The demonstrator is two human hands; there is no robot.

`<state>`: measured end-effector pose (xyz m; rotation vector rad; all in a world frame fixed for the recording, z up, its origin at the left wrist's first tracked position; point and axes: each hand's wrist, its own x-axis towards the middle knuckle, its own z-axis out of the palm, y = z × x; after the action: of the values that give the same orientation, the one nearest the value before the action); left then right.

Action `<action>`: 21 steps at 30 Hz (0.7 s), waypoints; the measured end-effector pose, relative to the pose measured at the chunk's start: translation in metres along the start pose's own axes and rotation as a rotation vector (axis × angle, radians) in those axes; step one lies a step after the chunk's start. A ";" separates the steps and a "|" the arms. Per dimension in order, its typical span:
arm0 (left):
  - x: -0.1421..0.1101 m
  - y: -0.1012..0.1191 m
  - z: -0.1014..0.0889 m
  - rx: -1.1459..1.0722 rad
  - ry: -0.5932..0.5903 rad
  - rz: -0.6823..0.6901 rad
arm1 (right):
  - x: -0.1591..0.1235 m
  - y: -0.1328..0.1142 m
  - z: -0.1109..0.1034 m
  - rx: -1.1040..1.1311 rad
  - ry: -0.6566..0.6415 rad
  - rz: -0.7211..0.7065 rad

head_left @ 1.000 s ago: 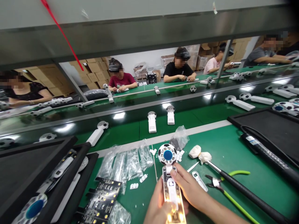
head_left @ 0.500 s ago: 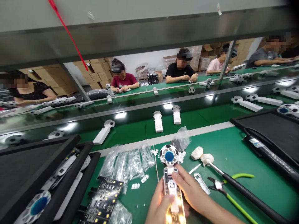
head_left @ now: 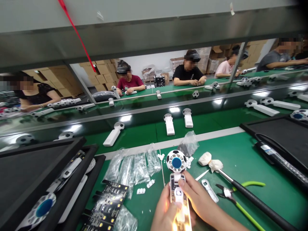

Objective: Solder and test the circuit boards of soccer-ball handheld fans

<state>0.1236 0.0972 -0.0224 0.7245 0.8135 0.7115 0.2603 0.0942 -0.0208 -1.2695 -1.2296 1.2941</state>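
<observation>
A white handheld fan (head_left: 177,179) with a football-patterned head and blue hub lies upright between my hands at the bottom middle. Its clear handle glows yellow from lit LEDs. My left hand (head_left: 166,215) is curled round the handle's lower left side. My right hand (head_left: 199,202) grips the handle from the right, thumb pressed on a small white part on its front. A loose white cover piece (head_left: 209,190) lies on the green mat just right of my right hand.
Green-handled cutters (head_left: 237,200) and a black rod with a white wrapped tip (head_left: 240,189) lie to the right. Plastic bags (head_left: 134,166) and black circuit strips (head_left: 108,202) sit left. Black trays (head_left: 36,166) flank both sides. Finished fans (head_left: 169,125) ride the conveyor; other people work beyond.
The view has drifted a little, so everything sits slightly right and lower. My hands keep the same grip on the lit fan. The fans on the conveyor have moved to the right.
</observation>
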 end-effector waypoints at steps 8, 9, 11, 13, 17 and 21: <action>-0.001 0.007 0.005 0.024 0.031 -0.051 | -0.001 -0.002 0.000 0.007 -0.021 0.021; -0.001 0.008 0.005 0.031 0.029 -0.058 | -0.001 -0.003 0.000 0.011 -0.021 0.019; -0.001 0.008 0.004 0.027 0.014 -0.067 | 0.000 -0.004 -0.001 0.025 -0.015 0.019; -0.002 0.007 0.002 0.006 -0.030 -0.071 | 0.001 -0.004 -0.001 0.046 -0.012 0.025; -0.003 0.007 0.000 0.013 -0.104 -0.086 | 0.004 0.000 -0.003 0.089 -0.019 0.041; -0.002 0.008 0.002 0.046 -0.095 -0.061 | 0.006 0.006 -0.003 0.105 -0.020 0.054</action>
<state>0.1220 0.0994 -0.0145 0.7661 0.7634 0.6010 0.2633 0.0994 -0.0266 -1.2241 -1.1331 1.3952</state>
